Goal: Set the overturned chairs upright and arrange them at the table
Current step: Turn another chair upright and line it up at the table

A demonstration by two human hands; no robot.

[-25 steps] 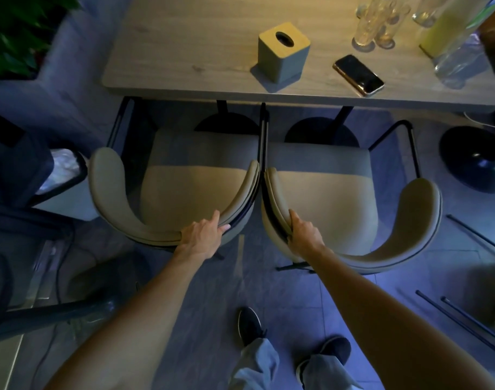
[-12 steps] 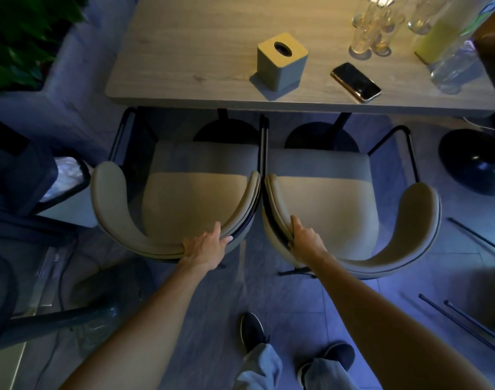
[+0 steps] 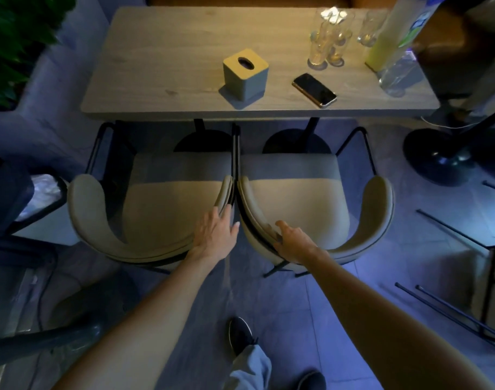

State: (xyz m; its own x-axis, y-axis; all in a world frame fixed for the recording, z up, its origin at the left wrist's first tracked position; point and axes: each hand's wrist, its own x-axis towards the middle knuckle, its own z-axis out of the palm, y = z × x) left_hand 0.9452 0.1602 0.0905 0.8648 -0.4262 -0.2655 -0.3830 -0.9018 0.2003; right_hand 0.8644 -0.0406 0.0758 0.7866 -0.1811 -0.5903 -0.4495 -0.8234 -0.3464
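Two beige chairs stand upright side by side and face the wooden table (image 3: 162, 66). Their inner arms almost touch. The left chair (image 3: 170, 209) and the right chair (image 3: 302, 204) have their seat fronts just short of the table's near edge. My left hand (image 3: 215, 235) lies flat on the right end of the left chair's curved backrest, fingers stretched out. My right hand (image 3: 292, 240) rests on the left end of the right chair's backrest, with its fingers curled over the rim.
On the table stand a tissue box (image 3: 245, 74), a phone (image 3: 314, 90), several glasses (image 3: 329, 43) and a bottle (image 3: 392, 38). A plant (image 3: 15, 38) is at far left, and a dark chair (image 3: 10, 198) at left. A round black base (image 3: 440, 159) and thin metal legs (image 3: 451, 313) are at right.
My left hand's fingers have straightened from a grip to lie flat on the backrest. My view has tilted up, so more of the table shows. The chairs stay side by side.
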